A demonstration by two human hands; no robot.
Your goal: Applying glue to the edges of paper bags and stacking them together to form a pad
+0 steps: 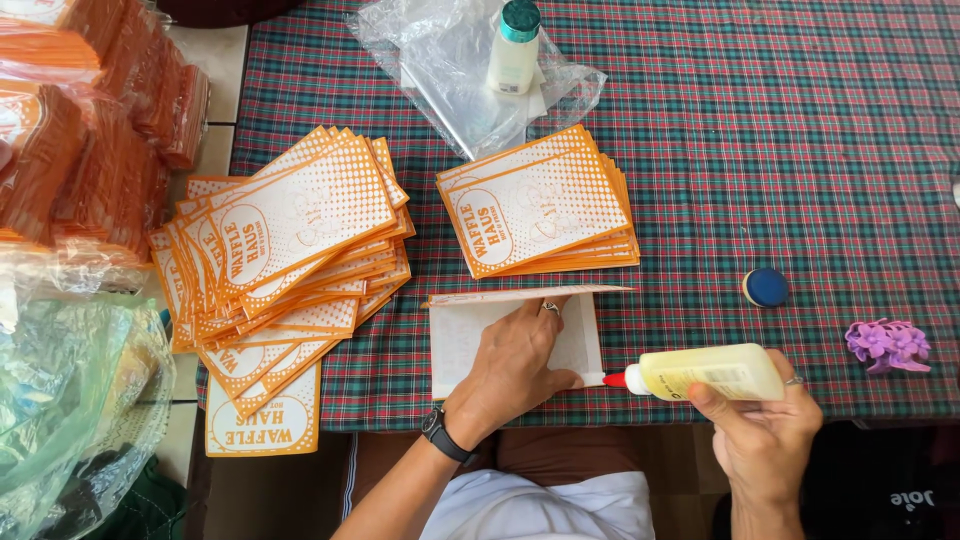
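Yellowish glue fills the bottle [712, 372] the right hand [762, 432] grips with curled fingers, red nozzle at the right edge of the white folded sheet [470, 330]; the left hand [515, 365], fingers pressed together, flattens that sheet; gluing seems underway, needing a steady squeeze along that edge.

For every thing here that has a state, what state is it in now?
Glue bottle: uncapped, lying sideways in right hand, red tip at the sheet's edge.
Paper sheet: white side up, pressed flat by left hand, top edge folded.
Blue cap: off, lying alone on cloth.
White bottle: upright, capped, on a plastic bag.
Left stack: fanned, untidy.
Middle stack: neat.
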